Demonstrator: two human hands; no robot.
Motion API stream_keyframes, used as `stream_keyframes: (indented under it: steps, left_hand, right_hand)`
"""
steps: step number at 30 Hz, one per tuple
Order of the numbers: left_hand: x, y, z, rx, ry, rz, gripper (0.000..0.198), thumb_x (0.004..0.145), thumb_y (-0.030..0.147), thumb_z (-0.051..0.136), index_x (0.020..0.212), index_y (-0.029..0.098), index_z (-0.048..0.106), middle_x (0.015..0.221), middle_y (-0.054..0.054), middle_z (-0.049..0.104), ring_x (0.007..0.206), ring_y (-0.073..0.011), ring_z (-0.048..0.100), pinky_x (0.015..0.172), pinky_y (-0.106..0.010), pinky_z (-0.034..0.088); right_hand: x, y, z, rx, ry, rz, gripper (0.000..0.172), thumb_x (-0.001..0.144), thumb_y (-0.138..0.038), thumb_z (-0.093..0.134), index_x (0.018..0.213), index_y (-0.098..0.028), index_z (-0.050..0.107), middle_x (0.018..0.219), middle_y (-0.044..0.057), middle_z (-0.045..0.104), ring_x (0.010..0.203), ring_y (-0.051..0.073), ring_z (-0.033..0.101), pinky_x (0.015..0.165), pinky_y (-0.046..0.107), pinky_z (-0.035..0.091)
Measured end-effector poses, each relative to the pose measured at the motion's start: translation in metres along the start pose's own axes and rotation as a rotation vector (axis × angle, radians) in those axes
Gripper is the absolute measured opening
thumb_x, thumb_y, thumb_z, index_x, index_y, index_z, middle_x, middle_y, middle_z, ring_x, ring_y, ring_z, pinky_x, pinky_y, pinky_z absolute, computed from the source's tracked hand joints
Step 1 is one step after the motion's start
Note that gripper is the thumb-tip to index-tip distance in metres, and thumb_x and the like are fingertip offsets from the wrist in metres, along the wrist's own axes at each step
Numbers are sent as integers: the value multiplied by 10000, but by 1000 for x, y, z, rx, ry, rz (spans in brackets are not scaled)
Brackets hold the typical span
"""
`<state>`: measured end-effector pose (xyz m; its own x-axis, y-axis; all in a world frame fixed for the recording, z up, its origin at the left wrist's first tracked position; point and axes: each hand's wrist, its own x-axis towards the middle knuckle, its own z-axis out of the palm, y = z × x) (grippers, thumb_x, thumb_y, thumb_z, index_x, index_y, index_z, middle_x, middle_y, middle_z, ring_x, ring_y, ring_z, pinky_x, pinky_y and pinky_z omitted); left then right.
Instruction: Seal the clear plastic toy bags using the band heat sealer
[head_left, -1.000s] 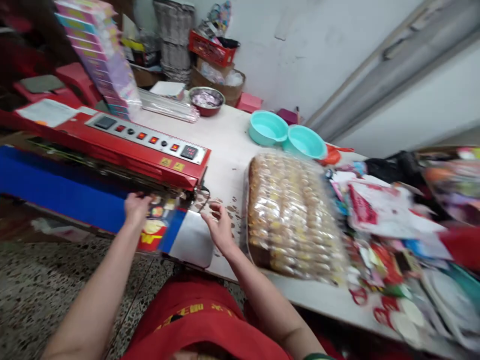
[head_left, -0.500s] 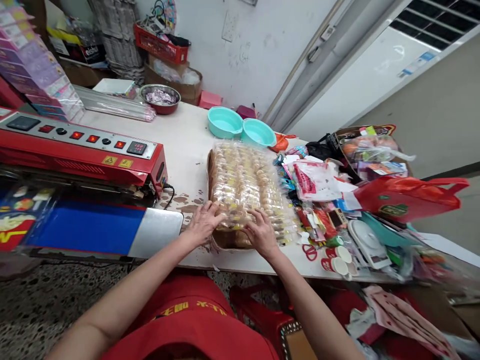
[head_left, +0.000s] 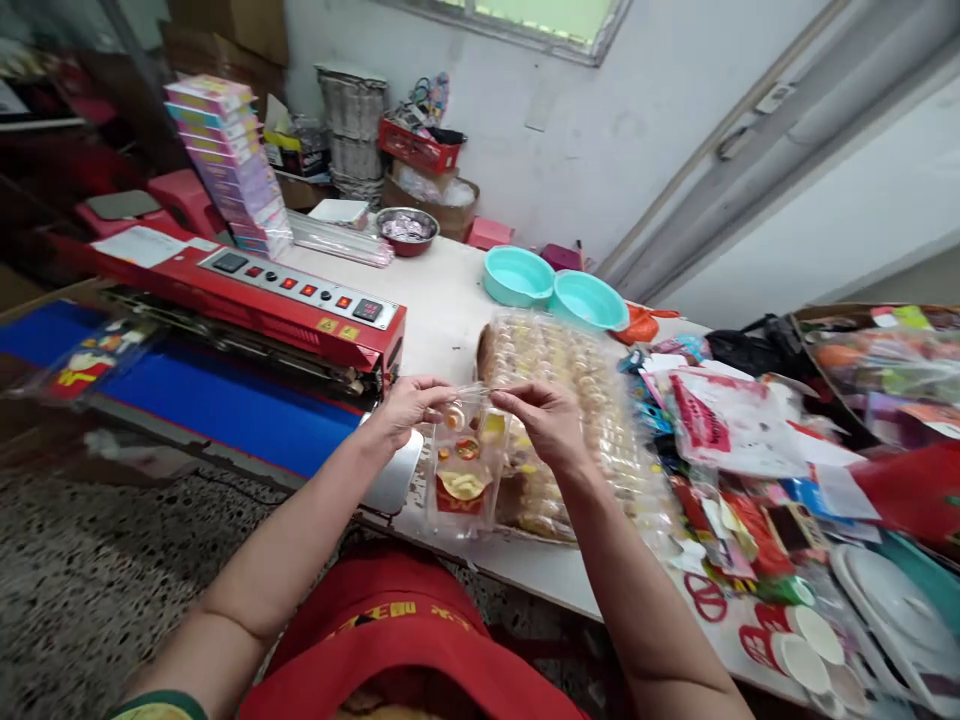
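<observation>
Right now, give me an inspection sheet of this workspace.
Surface: white table, crowded on its right side.
Job's things: clear packet held over the table edge; red band sealer with blue belt, a second packet lying on it.
Clutter: bagged tray of wrapped snacks, two teal basins, loose packaging.
Hands: left hand and right hand pinch the clear packet's top edge.
Cables: nothing seen.
Surroundings: speckled floor, white wall.

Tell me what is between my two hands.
In the head view, the top edge of a clear packet stretches between the left hand and right hand, both pinching it.
</observation>
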<state>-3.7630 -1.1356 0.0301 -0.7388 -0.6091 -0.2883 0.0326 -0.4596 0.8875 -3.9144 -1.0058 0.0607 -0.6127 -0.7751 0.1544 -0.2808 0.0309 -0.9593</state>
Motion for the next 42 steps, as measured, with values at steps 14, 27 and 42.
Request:
stream_keyframes:
  steps: [14, 27, 42]
  left_hand:
    - [30, -79, -112, -10, 487, 7, 281, 685, 413, 738, 636, 147, 661, 613, -27, 657, 542, -120, 563, 503, -214, 399]
    - [49, -76, -146, -223, 491, -224, 284, 567, 260, 837, 716, 123, 638, 638, -65, 693, 487, -150, 618, 456, -242, 474]
    - [23, -33, -218, 7, 876, -20, 351, 543, 197, 792, 738, 167, 502, 688, -4, 609, 744, -206, 654, 731, -355, 524]
  right_hand:
    - [14, 103, 132, 257, -71, 448, 375, 438, -417, 901, 610, -150, 701, 557, 12, 653, 504, 115, 553, 521, 260, 469]
    - [25, 123, 160, 305, -22, 605, 445, 373, -329, 907, 714, -165, 672, 598, 7, 690, 517, 151, 612, 499, 270, 482]
    - [10, 120, 184, 200, 57, 320, 418, 794, -578, 606, 952, -191, 604, 874, 56, 702, 797, 183, 671, 670, 309, 564]
